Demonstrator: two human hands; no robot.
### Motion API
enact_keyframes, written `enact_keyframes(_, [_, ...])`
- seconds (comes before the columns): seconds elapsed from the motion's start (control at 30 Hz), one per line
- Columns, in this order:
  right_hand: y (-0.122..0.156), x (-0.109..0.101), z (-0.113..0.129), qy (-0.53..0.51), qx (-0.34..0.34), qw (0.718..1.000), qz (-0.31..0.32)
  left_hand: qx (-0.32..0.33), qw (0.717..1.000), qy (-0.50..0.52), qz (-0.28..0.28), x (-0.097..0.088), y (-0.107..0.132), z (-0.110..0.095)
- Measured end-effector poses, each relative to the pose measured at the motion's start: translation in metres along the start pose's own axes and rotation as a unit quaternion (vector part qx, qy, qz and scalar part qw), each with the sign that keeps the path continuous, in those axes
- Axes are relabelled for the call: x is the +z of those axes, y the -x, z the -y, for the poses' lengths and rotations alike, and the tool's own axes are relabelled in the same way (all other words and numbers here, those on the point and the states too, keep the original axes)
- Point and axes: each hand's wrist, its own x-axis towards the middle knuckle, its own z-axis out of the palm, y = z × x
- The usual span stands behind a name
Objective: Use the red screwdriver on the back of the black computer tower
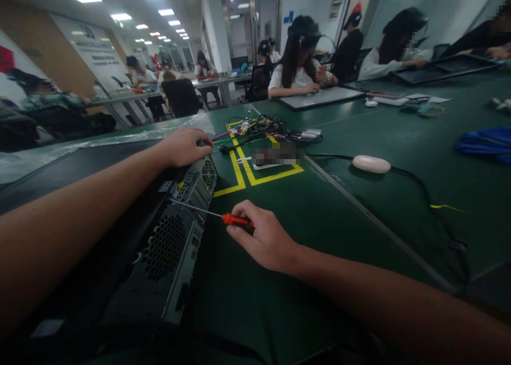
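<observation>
A black desktop computer case (171,248) lies on its side on the green table (319,221), its grey perforated rear panel facing right. My left hand (186,146) rests curled over the case's far top corner near the fan grille. My right hand (265,237) grips a screwdriver (223,216) with a red and black handle. Its thin shaft points left and its tip touches the rear panel near the top edge.
Yellow tape lines (243,173) mark the table beyond the case, with a tangle of cables (263,128) on them. A white oval device (371,164) with a black cord lies to the right, blue fabric (485,144) further right. Other people sit at the table's far end.
</observation>
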Motion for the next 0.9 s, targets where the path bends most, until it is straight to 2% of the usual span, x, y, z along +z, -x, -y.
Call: enact_keyframes(0.9, [0.0003, 0.0001, 0.0008, 0.001, 0.006, 1.000, 0.000, 0.008, 1.000, -0.004, 0.003, 0.0001, -0.0007, 0.0022])
